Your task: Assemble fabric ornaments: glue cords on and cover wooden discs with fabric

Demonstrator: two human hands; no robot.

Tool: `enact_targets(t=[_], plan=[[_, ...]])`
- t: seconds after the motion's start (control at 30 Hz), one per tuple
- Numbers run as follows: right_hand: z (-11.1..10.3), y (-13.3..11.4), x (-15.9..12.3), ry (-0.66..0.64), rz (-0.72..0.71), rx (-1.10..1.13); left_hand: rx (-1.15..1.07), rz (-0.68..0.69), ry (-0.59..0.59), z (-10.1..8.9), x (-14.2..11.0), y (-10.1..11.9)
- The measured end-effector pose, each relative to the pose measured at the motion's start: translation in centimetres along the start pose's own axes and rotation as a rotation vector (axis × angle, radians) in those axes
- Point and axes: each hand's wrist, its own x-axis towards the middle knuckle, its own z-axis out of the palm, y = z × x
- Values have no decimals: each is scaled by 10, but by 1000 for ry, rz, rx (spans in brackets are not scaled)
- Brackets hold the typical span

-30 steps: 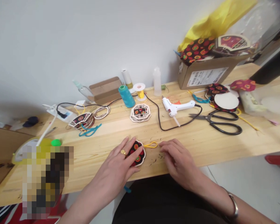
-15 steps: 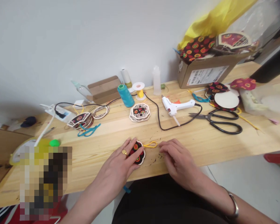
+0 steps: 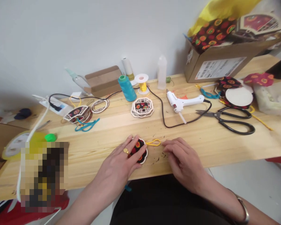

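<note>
My left hand [image 3: 120,162], with a gold ring, lies flat with fingers spread on a small black patterned fabric ornament [image 3: 139,149] near the front edge of the wooden table [image 3: 201,143]. A yellow cord loop [image 3: 154,143] sticks out of the ornament to the right. My right hand [image 3: 182,159] rests on the table just right of the loop, fingers loosely stretched, fingertips close to the loop's end and holding nothing.
A stack of lattice-framed ornaments [image 3: 142,107], a teal thread cone [image 3: 126,88], a yellow spool [image 3: 142,83], a white glue gun [image 3: 184,102] with black cable, black scissors [image 3: 231,120] and a cardboard box [image 3: 220,62] of fabric pieces lie further back. More ornaments [image 3: 78,115] sit at left.
The view has shifted slightly, so everything sits a little higher and rightward. Both hands keep nearly the same pose on the ornament and beside the loop.
</note>
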Motion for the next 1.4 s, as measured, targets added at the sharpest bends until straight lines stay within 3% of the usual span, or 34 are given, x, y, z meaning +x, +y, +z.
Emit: enact_targets(t=[0.57,1.4], plan=[[5,3,-2,8,-50,10,-127,-28,-46,-24,4,7],[3,1,-1,-8,-24,20,-235,-105,-126,-15,-1,2]])
